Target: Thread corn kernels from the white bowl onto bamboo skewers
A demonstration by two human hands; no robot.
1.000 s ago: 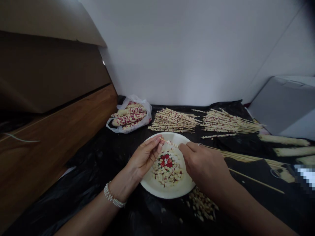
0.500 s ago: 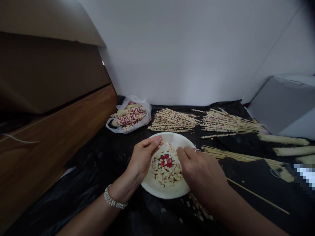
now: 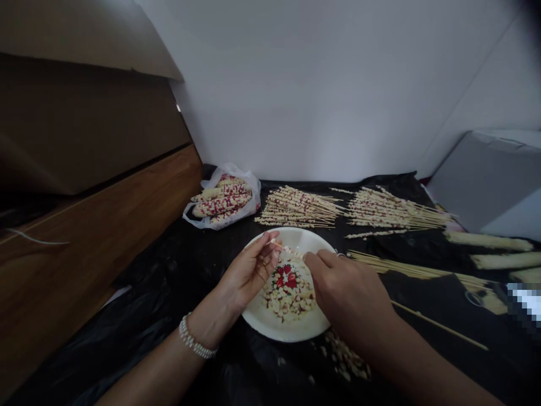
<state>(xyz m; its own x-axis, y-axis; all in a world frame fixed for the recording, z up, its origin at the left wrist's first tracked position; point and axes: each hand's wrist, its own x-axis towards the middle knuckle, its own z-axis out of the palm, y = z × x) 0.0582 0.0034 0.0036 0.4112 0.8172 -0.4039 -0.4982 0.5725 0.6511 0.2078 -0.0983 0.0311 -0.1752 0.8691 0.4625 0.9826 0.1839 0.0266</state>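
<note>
A white plate (image 3: 270, 322) holds loose pale and red corn kernels (image 3: 288, 291) in front of me. Above its far side, my right hand (image 3: 344, 287) pinches a thin wooden skewer (image 3: 435, 323) that carries a few kernels near its tip and runs back to the right. My left hand (image 3: 249, 272), a pearl bracelet on its wrist, pinches a small kernel right at the skewer's tip. Both hands hover just over the plate.
Two heaps of filled skewers (image 3: 298, 207) (image 3: 391, 211) lie behind the plate, bare skewers (image 3: 418, 268) to the right. A plastic bag of corn cobs (image 3: 222, 202) sits at the back left. Spilled kernels (image 3: 346, 360) lie on black sheeting. Wooden furniture (image 3: 97, 225) stands left, a grey box (image 3: 490, 177) right.
My left hand dipped towards the plate and has come back up to the skewer tip with its fingers pinched. My right hand shifted slightly, still holding the skewer.
</note>
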